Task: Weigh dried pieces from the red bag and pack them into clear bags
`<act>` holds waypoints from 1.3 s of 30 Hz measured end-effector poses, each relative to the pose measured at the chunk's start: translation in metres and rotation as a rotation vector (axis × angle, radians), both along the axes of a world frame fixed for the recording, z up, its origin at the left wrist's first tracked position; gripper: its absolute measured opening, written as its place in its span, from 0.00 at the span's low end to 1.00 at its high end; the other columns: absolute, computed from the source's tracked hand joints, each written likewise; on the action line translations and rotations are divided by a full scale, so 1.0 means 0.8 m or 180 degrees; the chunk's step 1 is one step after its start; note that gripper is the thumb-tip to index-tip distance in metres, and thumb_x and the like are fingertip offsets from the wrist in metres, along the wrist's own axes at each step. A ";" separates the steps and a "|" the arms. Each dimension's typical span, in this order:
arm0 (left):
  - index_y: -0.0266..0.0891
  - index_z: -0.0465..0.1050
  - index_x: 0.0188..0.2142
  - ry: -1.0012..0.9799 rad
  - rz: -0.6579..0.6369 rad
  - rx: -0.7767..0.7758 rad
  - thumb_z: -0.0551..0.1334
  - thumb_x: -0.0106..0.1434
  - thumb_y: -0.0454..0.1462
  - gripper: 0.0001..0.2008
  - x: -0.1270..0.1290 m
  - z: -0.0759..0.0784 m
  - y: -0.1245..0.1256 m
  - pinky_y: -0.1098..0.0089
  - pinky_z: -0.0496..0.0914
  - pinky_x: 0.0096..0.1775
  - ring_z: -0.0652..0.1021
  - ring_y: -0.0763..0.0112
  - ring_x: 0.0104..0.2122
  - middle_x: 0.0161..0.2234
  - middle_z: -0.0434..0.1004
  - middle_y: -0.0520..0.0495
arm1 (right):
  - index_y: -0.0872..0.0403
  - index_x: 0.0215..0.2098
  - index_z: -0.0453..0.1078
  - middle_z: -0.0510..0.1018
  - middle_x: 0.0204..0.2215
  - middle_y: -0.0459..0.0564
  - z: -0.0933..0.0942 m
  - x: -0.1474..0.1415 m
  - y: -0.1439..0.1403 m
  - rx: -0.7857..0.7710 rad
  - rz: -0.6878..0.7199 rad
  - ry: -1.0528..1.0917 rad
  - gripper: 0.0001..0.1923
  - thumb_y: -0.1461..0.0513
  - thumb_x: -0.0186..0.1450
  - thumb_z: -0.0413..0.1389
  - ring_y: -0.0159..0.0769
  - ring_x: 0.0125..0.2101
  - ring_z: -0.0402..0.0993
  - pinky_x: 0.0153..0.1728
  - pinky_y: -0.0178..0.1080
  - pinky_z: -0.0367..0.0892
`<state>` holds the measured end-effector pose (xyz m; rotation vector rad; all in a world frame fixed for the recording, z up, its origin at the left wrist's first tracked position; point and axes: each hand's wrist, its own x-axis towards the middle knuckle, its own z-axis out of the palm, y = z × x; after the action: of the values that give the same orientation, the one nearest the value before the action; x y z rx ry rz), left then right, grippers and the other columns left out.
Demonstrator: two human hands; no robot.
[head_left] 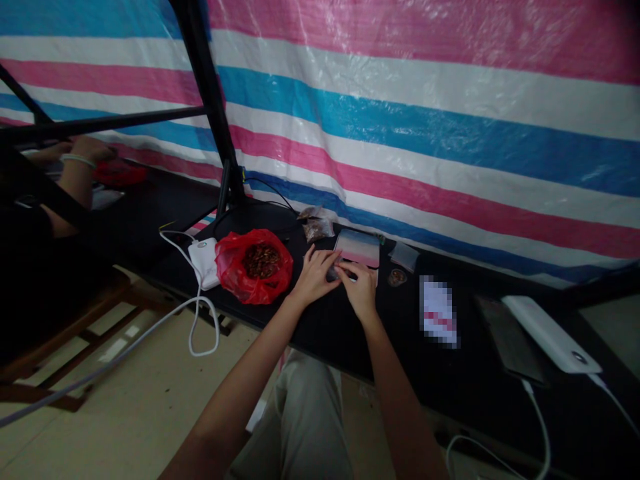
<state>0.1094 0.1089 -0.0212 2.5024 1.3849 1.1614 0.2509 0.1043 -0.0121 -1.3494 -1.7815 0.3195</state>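
My left hand (316,276) and my right hand (361,291) meet over the black table, fingertips pinched together on a small clear plastic bag (332,273). Fingers cover most of this bag, so its contents cannot be made out. Just behind the hands lies a flat device with a shiny, mirror-like panel (358,247), partly hidden by them. To the left sits an open red plastic bag (233,267) holding many small brown pieces (262,259). Small filled clear bags (319,231) lie behind my left hand. Right of my right hand are a small clear container of brown bits (397,277) and flat clear bags (404,256).
A white power bank (203,263) with a cable is beside the red bag. On the right lie a blurred-out paper (439,312), a dark phone (510,340) and another white power bank (553,335). Striped sheeting (425,133) hangs behind. Another person's arm (77,177) is at far left.
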 end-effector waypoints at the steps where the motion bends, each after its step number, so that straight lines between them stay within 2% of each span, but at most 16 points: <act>1: 0.41 0.56 0.57 -0.0055 0.0040 -0.0063 0.60 0.56 0.42 0.30 0.000 -0.002 0.001 0.55 0.48 0.59 0.67 0.65 0.50 0.47 0.67 0.46 | 0.51 0.34 0.75 0.79 0.31 0.49 -0.003 0.001 0.002 -0.0024 0.0015 0.0169 0.10 0.56 0.59 0.54 0.37 0.31 0.72 0.39 0.41 0.64; 4: 0.42 0.56 0.57 -0.0107 0.0137 -0.0177 0.59 0.58 0.45 0.29 -0.001 -0.004 0.001 0.56 0.50 0.58 0.67 0.65 0.49 0.46 0.68 0.46 | 0.53 0.33 0.75 0.79 0.30 0.49 -0.011 0.003 0.007 -0.0088 0.0065 0.0704 0.12 0.55 0.58 0.55 0.37 0.31 0.72 0.38 0.40 0.66; 7: 0.41 0.56 0.57 0.0035 0.0190 -0.0113 0.58 0.58 0.46 0.29 -0.002 0.000 -0.001 0.55 0.49 0.58 0.67 0.64 0.49 0.46 0.68 0.46 | 0.54 0.32 0.75 0.78 0.29 0.50 -0.017 0.004 0.010 -0.0223 0.0071 0.1011 0.14 0.53 0.56 0.55 0.37 0.30 0.72 0.37 0.40 0.67; 14: 0.38 0.57 0.56 0.0286 0.0172 0.0043 0.58 0.57 0.47 0.30 0.000 0.003 0.000 0.54 0.47 0.58 0.67 0.62 0.49 0.47 0.69 0.44 | 0.55 0.28 0.73 0.77 0.25 0.49 -0.025 0.000 0.014 -0.0335 0.0100 0.1070 0.13 0.54 0.56 0.56 0.35 0.27 0.71 0.32 0.37 0.66; 18: 0.40 0.61 0.52 0.0077 0.0109 -0.0016 0.58 0.58 0.48 0.25 0.000 0.001 0.000 0.56 0.47 0.59 0.69 0.65 0.47 0.44 0.71 0.46 | 0.55 0.34 0.72 0.77 0.30 0.49 -0.013 0.000 0.005 -0.0119 0.0037 0.0887 0.13 0.55 0.60 0.52 0.35 0.30 0.72 0.36 0.36 0.66; 20: 0.41 0.62 0.51 -0.0059 0.0150 -0.0032 0.59 0.57 0.48 0.25 0.000 0.001 0.001 0.56 0.48 0.58 0.69 0.64 0.47 0.44 0.71 0.47 | 0.55 0.39 0.70 0.76 0.36 0.51 -0.003 0.011 -0.004 0.0119 -0.0254 0.0766 0.14 0.56 0.62 0.49 0.37 0.36 0.71 0.42 0.39 0.63; 23: 0.42 0.63 0.50 -0.0310 0.0300 -0.0076 0.61 0.55 0.49 0.25 0.000 0.000 0.002 0.55 0.48 0.58 0.69 0.63 0.48 0.46 0.71 0.47 | 0.55 0.46 0.65 0.71 0.44 0.55 0.004 0.047 -0.018 0.0605 -0.1218 0.0457 0.15 0.60 0.63 0.46 0.42 0.46 0.65 0.49 0.46 0.57; 25: 0.43 0.63 0.49 -0.0503 0.0407 -0.0116 0.62 0.54 0.49 0.25 0.001 -0.002 0.005 0.55 0.49 0.58 0.69 0.63 0.49 0.46 0.71 0.46 | 0.57 0.51 0.61 0.67 0.48 0.60 -0.003 0.079 -0.022 0.0691 -0.1739 0.0139 0.20 0.62 0.60 0.48 0.47 0.50 0.61 0.50 0.49 0.54; 27: 0.42 0.64 0.48 -0.0693 0.0449 -0.0153 0.62 0.53 0.49 0.25 0.002 -0.004 0.007 0.56 0.50 0.57 0.69 0.63 0.49 0.46 0.71 0.46 | 0.60 0.54 0.58 0.64 0.49 0.64 -0.019 0.109 -0.019 0.0443 -0.1884 -0.0064 0.28 0.61 0.56 0.53 0.51 0.52 0.57 0.51 0.52 0.52; 30: 0.42 0.65 0.47 -0.0912 0.0355 -0.0236 0.63 0.53 0.48 0.24 0.004 -0.007 0.011 0.57 0.54 0.55 0.69 0.63 0.48 0.46 0.72 0.47 | 0.62 0.53 0.58 0.66 0.47 0.66 -0.049 0.137 -0.005 -0.0049 -0.1765 0.0022 0.34 0.57 0.51 0.57 0.54 0.50 0.59 0.49 0.54 0.53; 33: 0.41 0.66 0.45 -0.1064 0.0205 -0.0345 0.64 0.52 0.47 0.23 0.005 -0.008 0.010 0.59 0.60 0.51 0.70 0.62 0.46 0.43 0.72 0.46 | 0.59 0.44 0.67 0.72 0.41 0.61 -0.066 0.144 0.011 -0.0250 -0.1537 0.0215 0.26 0.53 0.50 0.57 0.51 0.45 0.64 0.48 0.53 0.54; 36: 0.40 0.67 0.44 -0.1156 0.0058 -0.0399 0.65 0.51 0.46 0.23 0.008 -0.008 0.007 0.62 0.64 0.47 0.71 0.64 0.43 0.42 0.72 0.46 | 0.58 0.38 0.70 0.75 0.37 0.58 -0.062 0.140 0.017 -0.0309 -0.1426 0.0413 0.21 0.53 0.50 0.57 0.47 0.39 0.68 0.45 0.50 0.59; 39: 0.39 0.67 0.44 -0.1290 -0.0080 -0.0437 0.66 0.51 0.45 0.23 0.010 -0.007 0.005 0.64 0.66 0.45 0.72 0.65 0.42 0.41 0.72 0.46 | 0.58 0.42 0.69 0.76 0.37 0.57 -0.042 0.129 0.012 -0.0387 -0.1249 0.0708 0.23 0.54 0.51 0.57 0.43 0.37 0.71 0.41 0.46 0.63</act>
<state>0.1172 0.1130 -0.0267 2.0378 1.2688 1.4143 0.3541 0.1138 -0.0460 -1.6441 -1.2989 0.3497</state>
